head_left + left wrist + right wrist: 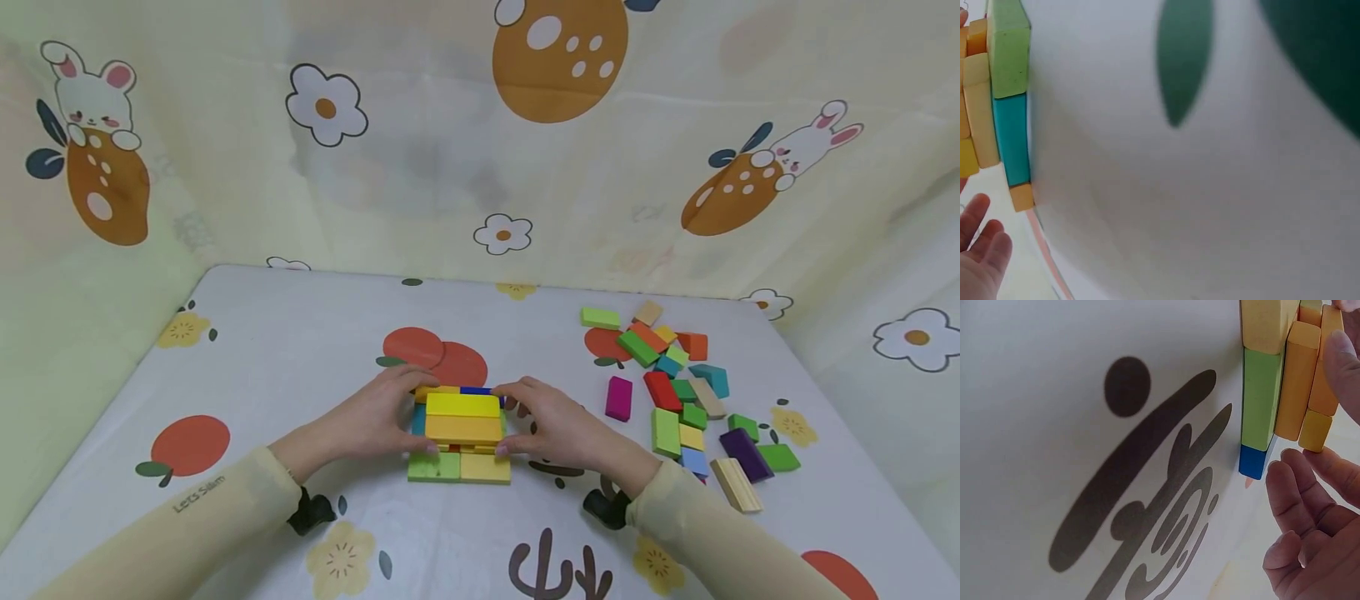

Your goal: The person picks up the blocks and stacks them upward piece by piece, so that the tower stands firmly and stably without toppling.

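A small structure of stacked wooden blocks stands on the table between my two hands. On top lie a yellow block [462, 405] and an orange block [463, 430], side by side. Lower, a light green block [434, 468] and a cream block [486, 468] form the near side. A teal block [1011, 140] shows along the left side, and a blue block [1252, 462] at the far right corner. My left hand [378, 412] grips the top pair's left end, thumb near and fingers beyond. My right hand [555, 421] pinches the right end likewise, its thumb on the orange block.
Loose blocks lie scattered on the table's right side, among them a magenta block [618, 398], a red block [662, 392] and a dark purple block [746, 455]. A patterned cloth [420, 183] hangs behind the table [262, 350].
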The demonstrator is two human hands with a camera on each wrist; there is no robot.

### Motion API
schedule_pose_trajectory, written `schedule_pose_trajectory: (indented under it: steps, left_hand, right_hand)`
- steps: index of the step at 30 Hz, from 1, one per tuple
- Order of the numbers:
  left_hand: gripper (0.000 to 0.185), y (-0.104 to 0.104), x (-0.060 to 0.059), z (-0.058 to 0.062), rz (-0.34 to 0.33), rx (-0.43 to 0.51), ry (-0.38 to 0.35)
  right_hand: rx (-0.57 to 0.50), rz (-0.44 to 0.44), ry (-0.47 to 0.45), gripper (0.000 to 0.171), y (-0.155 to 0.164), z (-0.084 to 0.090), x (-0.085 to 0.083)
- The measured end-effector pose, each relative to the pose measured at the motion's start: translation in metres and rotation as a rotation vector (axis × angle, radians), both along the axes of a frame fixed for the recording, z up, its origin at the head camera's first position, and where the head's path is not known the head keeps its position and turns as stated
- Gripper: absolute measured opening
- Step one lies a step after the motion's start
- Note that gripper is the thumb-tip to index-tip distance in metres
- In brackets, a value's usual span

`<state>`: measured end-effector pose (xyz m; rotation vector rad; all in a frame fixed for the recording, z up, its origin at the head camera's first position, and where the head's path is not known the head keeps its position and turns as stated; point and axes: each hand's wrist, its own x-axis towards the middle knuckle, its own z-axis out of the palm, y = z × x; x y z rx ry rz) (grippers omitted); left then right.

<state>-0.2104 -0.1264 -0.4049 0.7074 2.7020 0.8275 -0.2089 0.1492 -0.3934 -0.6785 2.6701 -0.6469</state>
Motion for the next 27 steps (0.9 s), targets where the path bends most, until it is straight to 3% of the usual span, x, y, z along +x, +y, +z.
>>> schedule_pose_trajectory:
  steps: [7,20,27]
  left_hand:
    - [0.069,0.005,-0.001,0.002,-0.007,0.033,0.001]
    - [0.068,0.007,0.0,-0.001,0.024,0.041,0.004]
    - [0.068,0.007,0.0,-0.002,0.028,0.049,-0.001]
  right_hand:
    - [-0.002,-0.004,-0.004,0.072,0.001,0.0,0.0]
    - [-0.016,-0.015,-0.016,0.077,0.004,-0.001,0.002]
    - [-0.049,-0.057,0.031,0.067,0.032,0.012,-0.001]
